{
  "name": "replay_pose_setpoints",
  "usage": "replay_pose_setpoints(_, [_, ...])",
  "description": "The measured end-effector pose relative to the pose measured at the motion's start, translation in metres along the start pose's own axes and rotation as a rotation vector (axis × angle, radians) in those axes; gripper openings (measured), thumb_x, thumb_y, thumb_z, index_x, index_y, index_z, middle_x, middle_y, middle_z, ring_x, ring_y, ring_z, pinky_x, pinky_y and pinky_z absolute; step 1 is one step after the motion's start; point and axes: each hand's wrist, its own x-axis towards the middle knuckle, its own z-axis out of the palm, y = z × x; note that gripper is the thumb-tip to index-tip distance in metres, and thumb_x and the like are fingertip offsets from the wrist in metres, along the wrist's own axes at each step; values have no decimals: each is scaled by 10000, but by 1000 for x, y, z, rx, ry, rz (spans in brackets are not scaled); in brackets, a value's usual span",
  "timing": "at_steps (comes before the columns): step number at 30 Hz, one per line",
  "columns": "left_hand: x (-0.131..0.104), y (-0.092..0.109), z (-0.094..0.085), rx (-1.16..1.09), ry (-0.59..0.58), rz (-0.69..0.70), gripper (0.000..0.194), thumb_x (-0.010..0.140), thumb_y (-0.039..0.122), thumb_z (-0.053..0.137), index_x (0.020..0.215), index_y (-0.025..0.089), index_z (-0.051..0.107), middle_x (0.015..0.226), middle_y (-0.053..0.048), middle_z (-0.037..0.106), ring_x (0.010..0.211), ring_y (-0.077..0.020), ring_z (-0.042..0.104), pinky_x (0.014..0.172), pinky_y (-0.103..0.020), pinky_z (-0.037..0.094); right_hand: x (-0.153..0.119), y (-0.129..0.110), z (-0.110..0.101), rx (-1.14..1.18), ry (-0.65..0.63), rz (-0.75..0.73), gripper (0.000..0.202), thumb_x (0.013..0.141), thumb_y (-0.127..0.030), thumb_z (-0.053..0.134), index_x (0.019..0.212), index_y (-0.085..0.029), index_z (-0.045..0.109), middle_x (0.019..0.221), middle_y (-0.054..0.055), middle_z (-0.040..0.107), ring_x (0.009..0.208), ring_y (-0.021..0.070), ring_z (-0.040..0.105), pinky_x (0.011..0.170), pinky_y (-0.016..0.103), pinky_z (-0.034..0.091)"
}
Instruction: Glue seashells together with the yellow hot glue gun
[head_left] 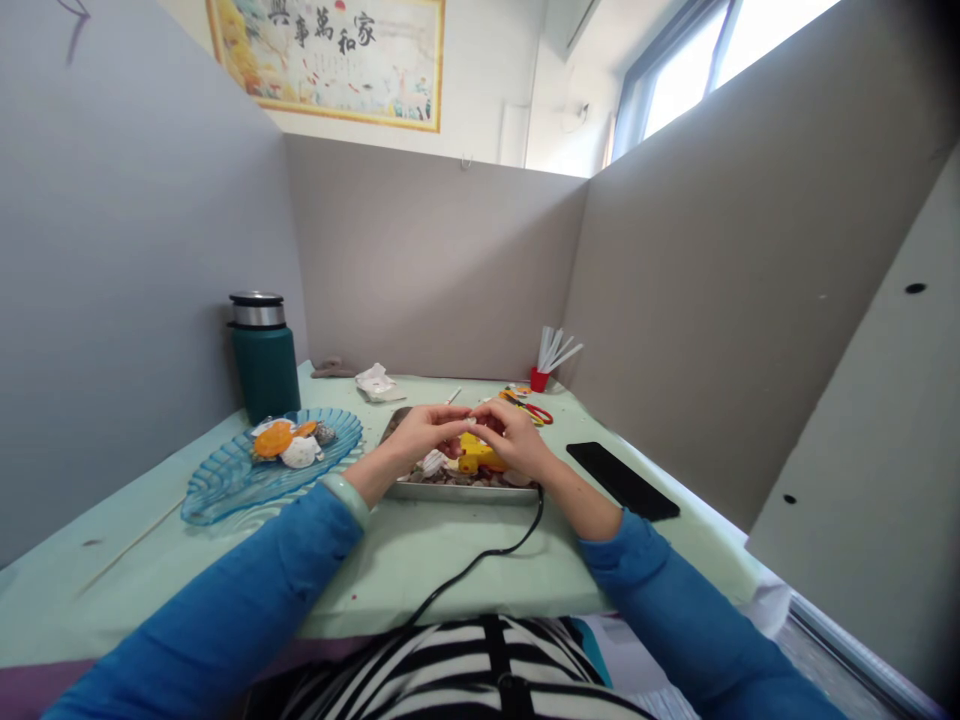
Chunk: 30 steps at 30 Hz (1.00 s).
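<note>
My left hand [424,435] and my right hand [516,438] meet fingertip to fingertip above a metal tray [465,493]. Between their pinched fingers is a small whitish piece [471,421], too small for me to tell its kind. Below my hands a yellow glue gun [480,457] lies in the tray, partly covered by my right hand. Around it are many small brownish shell-like pieces [480,481], and a white ridged shell [433,463] shows under my left hand. A black cord [487,553] runs from the tray's right side over the table's front edge.
At left, a blue glass dish [225,492] holds orange and white shells, with a green flask [264,360] behind it. A thin stick [131,545] lies nearby. Scissors [538,412], a red cup of white sticks [539,379] and a black phone [622,480] are at right. Partitions surround the table.
</note>
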Motion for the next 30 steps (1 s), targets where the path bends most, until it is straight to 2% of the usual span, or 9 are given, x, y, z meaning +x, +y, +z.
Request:
replay_pose_setpoints(7, [0,1,0,-16,8,-2,441,701,366,697,1060,116,646,670,-32,628,534,-97,560,555,-246,487,1,-3,0,56,13,29,219,829,-374,583,847,-159,618,721,25,578,594,111,499,585,244,409])
replay_pose_setpoints(14, [-1,2,1,-95,14,24,461,659,339,737,1041,131,585,916,-71,638,573,-93,588,536,-245,487,2,1,1,122,0,68,180,826,-330,581,908,-174,615,739,17,582,631,118,516,595,241,418])
replay_pose_setpoints(24, [-1,2,-1,-146,49,-1,440,614,274,763,994,135,590,876,-44,630,575,-92,579,570,-273,495,1,3,1,72,-30,71,181,849,-328,550,924,-178,618,778,20,592,652,116,510,619,240,407])
replay_pose_setpoints(30, [-1,3,-2,-151,54,1,375,630,287,750,946,125,632,740,-2,597,525,-70,542,569,-256,479,2,-2,0,-22,-33,18,109,835,-268,559,810,-168,596,754,20,566,651,118,493,618,245,386])
